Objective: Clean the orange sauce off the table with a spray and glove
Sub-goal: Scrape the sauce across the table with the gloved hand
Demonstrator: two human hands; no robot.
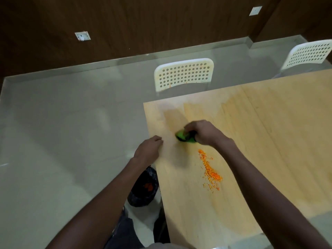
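Note:
A trail of orange sauce crumbs [209, 169] lies on the light wooden table [269, 141], near its left side. My right hand [204, 132] grips a green and black bunched glove [185, 136] and presses it on the tabletop just beyond the far end of the trail. My left hand [149, 150] rests at the table's left edge with its fingers loosely curled, holding nothing. A pale smeared patch [172, 115] shows on the wood beyond the glove. No spray bottle is in view.
A black bin bag [143, 189] with orange bits inside stands on the floor by the table's left edge. Two white perforated chairs [183, 74] [309, 54] stand at the far side. Grey tiled floor [62, 132] spreads to the left.

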